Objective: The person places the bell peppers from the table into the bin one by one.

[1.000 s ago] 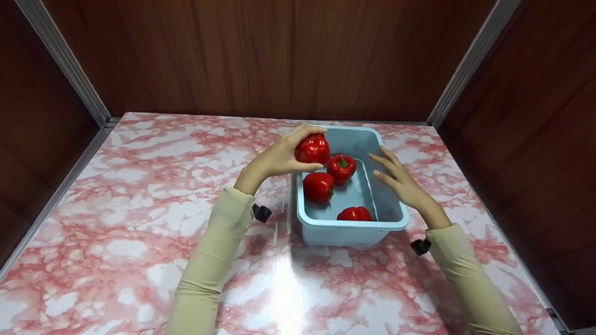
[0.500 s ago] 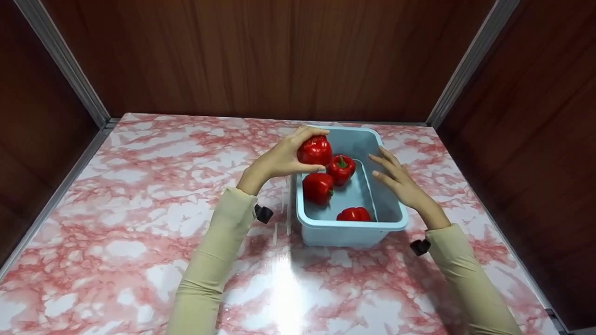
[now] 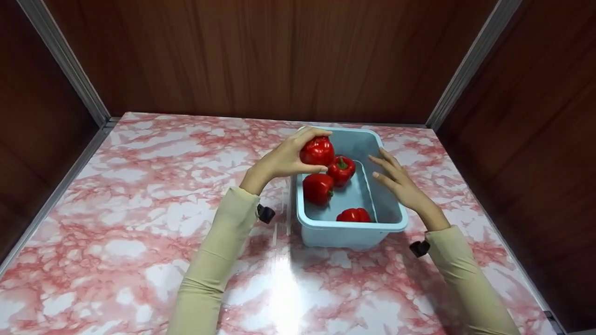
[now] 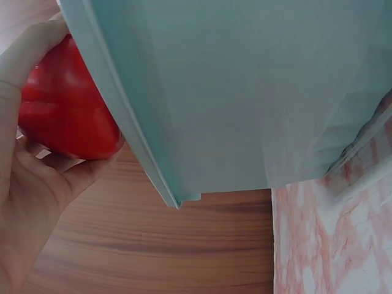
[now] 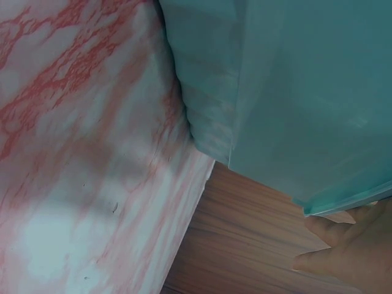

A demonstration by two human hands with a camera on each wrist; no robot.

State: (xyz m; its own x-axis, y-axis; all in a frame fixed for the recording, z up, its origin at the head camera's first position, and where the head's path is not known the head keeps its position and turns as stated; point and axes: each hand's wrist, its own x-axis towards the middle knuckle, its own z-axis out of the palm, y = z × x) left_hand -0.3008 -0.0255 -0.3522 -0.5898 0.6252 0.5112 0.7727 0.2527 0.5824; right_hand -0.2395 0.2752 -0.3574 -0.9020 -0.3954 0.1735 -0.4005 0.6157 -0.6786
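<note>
My left hand [image 3: 284, 158] grips a red bell pepper [image 3: 317, 150] above the far left part of a light blue plastic bin [image 3: 345, 235]. In the left wrist view the pepper [image 4: 64, 110] shows against my palm [image 4: 24, 202], just past the bin's rim [image 4: 116, 116]. Three more red peppers lie inside the bin: one with a green stem [image 3: 342, 169], one beside it [image 3: 318, 188], one near the front wall [image 3: 354, 215]. My right hand [image 3: 400, 184] hovers over the bin's right rim with fingers straight, holding nothing. Its fingers [image 5: 343, 245] show beyond the bin's wall [image 5: 294, 92].
The bin stands on a pink and white marble-patterned tabletop [image 3: 139, 195]. Dark wood panels [image 3: 260, 56] close in the back and both sides, with metal corner strips [image 3: 70, 70].
My left hand has carried the pepper slightly right, farther over the bin. The right hand has barely moved.
</note>
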